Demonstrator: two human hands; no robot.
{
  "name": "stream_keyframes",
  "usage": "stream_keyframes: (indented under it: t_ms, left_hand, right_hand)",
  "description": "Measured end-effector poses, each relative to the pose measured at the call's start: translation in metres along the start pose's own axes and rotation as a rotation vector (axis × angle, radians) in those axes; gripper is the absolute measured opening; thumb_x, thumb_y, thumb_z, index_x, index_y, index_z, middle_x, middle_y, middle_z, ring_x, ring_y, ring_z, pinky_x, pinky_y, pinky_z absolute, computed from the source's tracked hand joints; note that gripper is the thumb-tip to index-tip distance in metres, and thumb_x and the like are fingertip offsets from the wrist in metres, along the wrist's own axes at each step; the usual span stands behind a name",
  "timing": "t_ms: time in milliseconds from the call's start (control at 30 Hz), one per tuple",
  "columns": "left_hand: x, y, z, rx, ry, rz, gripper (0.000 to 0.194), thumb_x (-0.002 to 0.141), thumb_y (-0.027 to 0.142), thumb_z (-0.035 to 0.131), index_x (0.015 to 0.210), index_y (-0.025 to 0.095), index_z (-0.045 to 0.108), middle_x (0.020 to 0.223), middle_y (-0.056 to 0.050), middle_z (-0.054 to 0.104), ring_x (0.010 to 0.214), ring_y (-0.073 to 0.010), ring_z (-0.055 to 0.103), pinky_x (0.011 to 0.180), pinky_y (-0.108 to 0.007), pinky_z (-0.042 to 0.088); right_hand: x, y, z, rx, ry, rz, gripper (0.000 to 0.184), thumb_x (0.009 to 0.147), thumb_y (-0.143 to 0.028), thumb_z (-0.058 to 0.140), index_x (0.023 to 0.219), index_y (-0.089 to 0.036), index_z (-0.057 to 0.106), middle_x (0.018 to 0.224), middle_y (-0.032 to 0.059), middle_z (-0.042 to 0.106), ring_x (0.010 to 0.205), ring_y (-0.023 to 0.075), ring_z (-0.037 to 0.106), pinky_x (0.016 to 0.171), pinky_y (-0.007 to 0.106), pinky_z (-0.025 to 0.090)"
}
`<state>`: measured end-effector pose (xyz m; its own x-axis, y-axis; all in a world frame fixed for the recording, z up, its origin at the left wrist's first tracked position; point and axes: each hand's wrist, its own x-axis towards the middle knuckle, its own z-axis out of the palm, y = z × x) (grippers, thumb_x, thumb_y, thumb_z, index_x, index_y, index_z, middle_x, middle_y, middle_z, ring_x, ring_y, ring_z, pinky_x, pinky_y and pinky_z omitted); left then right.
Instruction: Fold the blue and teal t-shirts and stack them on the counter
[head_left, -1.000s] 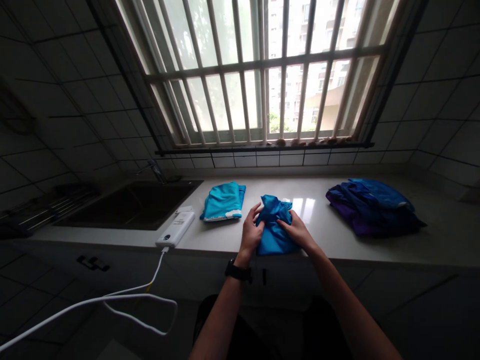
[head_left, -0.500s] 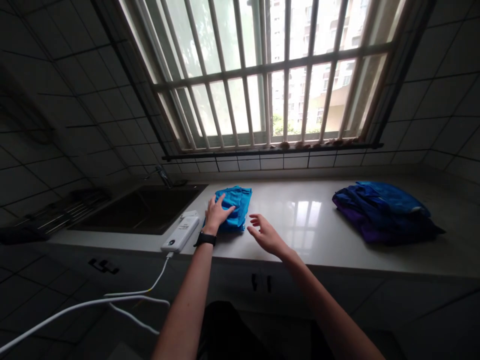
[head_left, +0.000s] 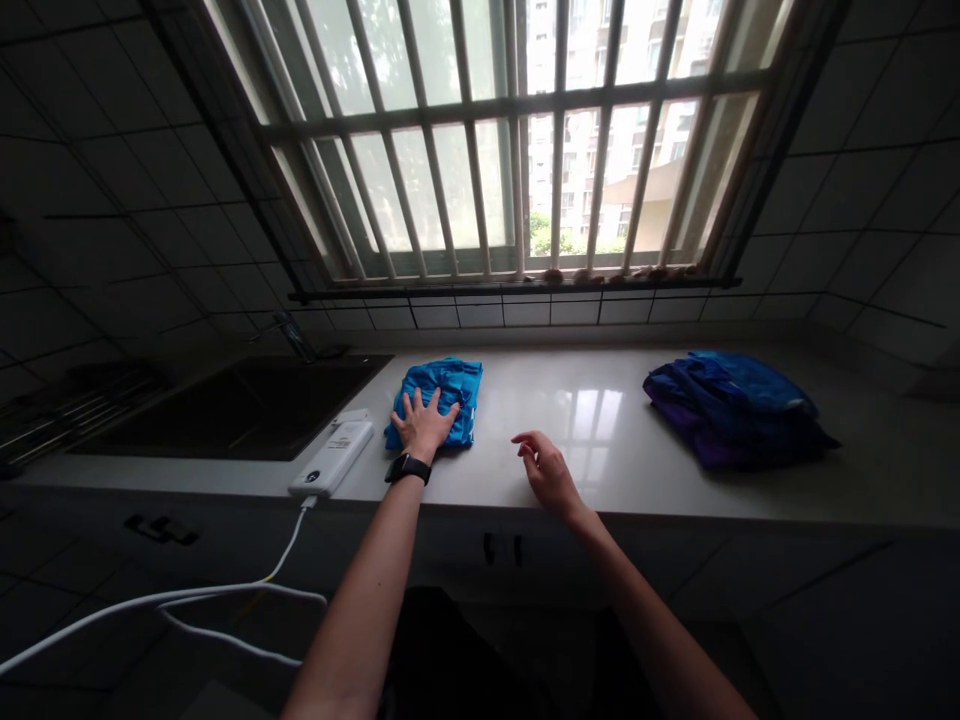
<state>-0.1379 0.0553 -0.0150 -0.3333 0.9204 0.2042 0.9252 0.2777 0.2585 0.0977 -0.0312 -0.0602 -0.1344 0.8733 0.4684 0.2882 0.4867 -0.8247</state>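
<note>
A long white stone countertop [head_left: 495, 480] runs under a barred window [head_left: 510, 140], with a dark sink [head_left: 225, 415] at its left end and a heap of blue and purple clothes [head_left: 731, 415] toward its right. Left of the middle lies a folded blue garment [head_left: 442, 400], a white power bank [head_left: 331, 457] just beside it. The person's left hand [head_left: 421, 425] presses open on the garment, fingers spread; the right hand [head_left: 550, 475], open and loosely curled, grips nothing, near the front edge.
</note>
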Motion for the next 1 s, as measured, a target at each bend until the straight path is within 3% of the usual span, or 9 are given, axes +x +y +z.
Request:
stream_keyframes:
  t_ms: [233, 367, 467, 800, 1000]
  left_hand:
    - [-0.024, 0.021, 0.008, -0.016, 0.089, 0.043, 0.065, 0.1, 0.047, 0.041, 0.154, 0.013, 0.049, 0.167, -0.023, 0.036, 0.157, -0.0414, 0.026, 0.124, -0.066, 0.024]
    - [-0.043, 0.044, 0.02, -0.039, 0.13, 0.288, 0.058, 0.095, 0.035, 0.048, 0.147, 0.01, 0.054, 0.161, -0.023, 0.045, 0.156, -0.0359, 0.033, 0.129, -0.054, 0.022]
    - [-0.048, 0.053, 0.028, -0.028, 0.102, 0.423, 0.055, 0.092, 0.031, 0.051, 0.143, 0.013, 0.057, 0.16, -0.021, 0.048, 0.155, -0.0339, 0.034, 0.13, -0.052, 0.02]
    - [-0.045, 0.048, 0.036, 0.038, 0.076, 0.45, 0.056, 0.093, 0.029, 0.047, 0.144, 0.009, 0.058, 0.159, -0.021, 0.05, 0.156, -0.032, 0.035, 0.13, -0.051, 0.02]
    - [-0.045, 0.049, 0.036, 0.07, 0.083, 0.45, 0.056, 0.094, 0.029, 0.045, 0.144, 0.007, 0.058, 0.159, -0.02, 0.05, 0.155, -0.0317, 0.036, 0.13, -0.051, 0.022]
  right_hand:
    - [-0.005, 0.011, -0.021, 0.329, 0.01, 0.126, 0.028, 0.092, -0.047, 0.051, 0.111, -0.027, 0.055, 0.08, -0.0015, 0.053, 0.066, 0.0166, 0.05, 0.063, 0.031, 0.048]
    - [-0.003, 0.016, -0.027, 0.519, 0.039, 0.217, 0.04, 0.084, -0.054, 0.065, 0.11, -0.028, 0.052, 0.077, -0.0037, 0.053, 0.059, 0.0144, 0.044, 0.054, 0.028, 0.042]
    - [-0.003, 0.014, -0.03, 0.621, 0.065, 0.26, 0.045, 0.08, -0.054, 0.072, 0.11, -0.028, 0.052, 0.077, -0.0041, 0.056, 0.058, 0.0125, 0.044, 0.052, 0.025, 0.039]
    - [-0.005, 0.007, -0.032, 0.651, 0.03, 0.309, 0.043, 0.081, -0.051, 0.071, 0.114, -0.028, 0.054, 0.076, -0.0048, 0.052, 0.058, 0.0123, 0.042, 0.053, 0.025, 0.036]
    - [-0.005, 0.001, -0.033, 0.775, 0.082, 0.394, 0.049, 0.071, -0.043, 0.083, 0.111, -0.027, 0.058, 0.082, -0.0029, 0.059, 0.063, 0.011, 0.045, 0.056, 0.024, 0.037]
